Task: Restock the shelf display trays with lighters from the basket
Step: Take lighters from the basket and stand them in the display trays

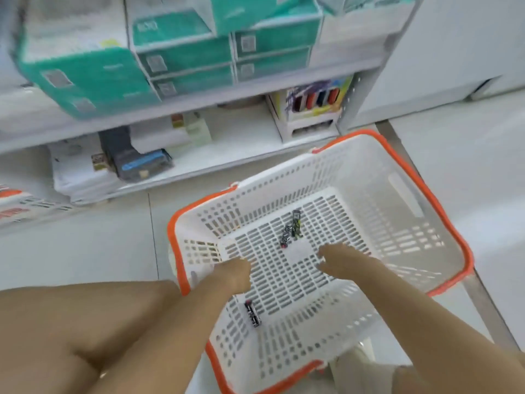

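A white slotted basket [443, 231] with an orange rim stands on the floor in front of me. A few dark lighters [290, 228] lie together near the middle of its bottom, and one more lighter [252, 313] lies apart near the front left corner. Both arms reach down inside the basket. My left hand [234, 273] hovers over the bottom left of the cluster, blurred, fingers seemingly curled. My right hand [342, 261] is just right of the cluster, fingers extended toward it, holding nothing. A lighter display tray [311, 109] stands at the right end of the lowest shelf.
Teal and white boxes [181, 58] fill the upper shelves. A dark pack [139, 160] and small boxes sit on the lowest shelf at left. Another orange-rimmed basket [20, 206] shows at the far left. My knee [65, 322] is at bottom left. White tiled floor lies at right.
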A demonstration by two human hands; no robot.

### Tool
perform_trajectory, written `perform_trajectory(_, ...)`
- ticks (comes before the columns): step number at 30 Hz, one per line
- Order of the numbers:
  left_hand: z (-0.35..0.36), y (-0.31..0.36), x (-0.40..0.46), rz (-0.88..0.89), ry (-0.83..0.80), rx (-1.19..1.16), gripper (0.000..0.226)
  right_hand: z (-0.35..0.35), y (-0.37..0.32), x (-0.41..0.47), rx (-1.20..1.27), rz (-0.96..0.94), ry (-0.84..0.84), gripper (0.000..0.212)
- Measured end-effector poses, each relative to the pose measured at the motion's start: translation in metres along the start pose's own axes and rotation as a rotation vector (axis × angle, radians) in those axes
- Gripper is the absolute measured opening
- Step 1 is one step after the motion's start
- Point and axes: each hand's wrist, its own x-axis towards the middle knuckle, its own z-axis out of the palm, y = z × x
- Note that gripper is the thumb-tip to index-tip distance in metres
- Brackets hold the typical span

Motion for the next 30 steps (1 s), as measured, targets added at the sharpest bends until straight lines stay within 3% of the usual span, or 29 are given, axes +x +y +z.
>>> perform_trajectory(7,0.054,0.018,0.034,0.025,-0.100,-0.034,0.035,0.017,-0.003,0.076,0.177,0.073,0.022,0.048)
perform_trajectory(14,0.068,0.024,0.037,0.094,-0.176,0.294,0.038,0.015,-0.014,0.135,0.598,0.238,0.300,0.056)
perform_trajectory(19,0.069,0.024,0.042,0.103,-0.177,0.307,0.031,0.013,-0.037,0.149,0.395,0.280,0.337,0.079)
perform_trajectory(21,0.065,0.024,0.040,0.048,-0.141,0.187,0.027,0.016,-0.048,0.150,0.309,0.269,0.299,0.073)
perform_trajectory(24,0.051,0.019,0.041,-0.104,-0.007,-0.152,0.022,0.033,-0.059,0.148,0.237,0.261,0.252,0.045)
perform_trajectory(28,0.034,0.013,0.052,-0.341,0.210,-0.801,0.019,0.065,-0.060,0.127,0.161,0.207,0.170,0.020)
perform_trajectory(30,0.023,0.016,0.053,-0.369,0.293,-1.121,0.019,0.075,-0.056,0.114,0.292,0.195,0.079,0.021)
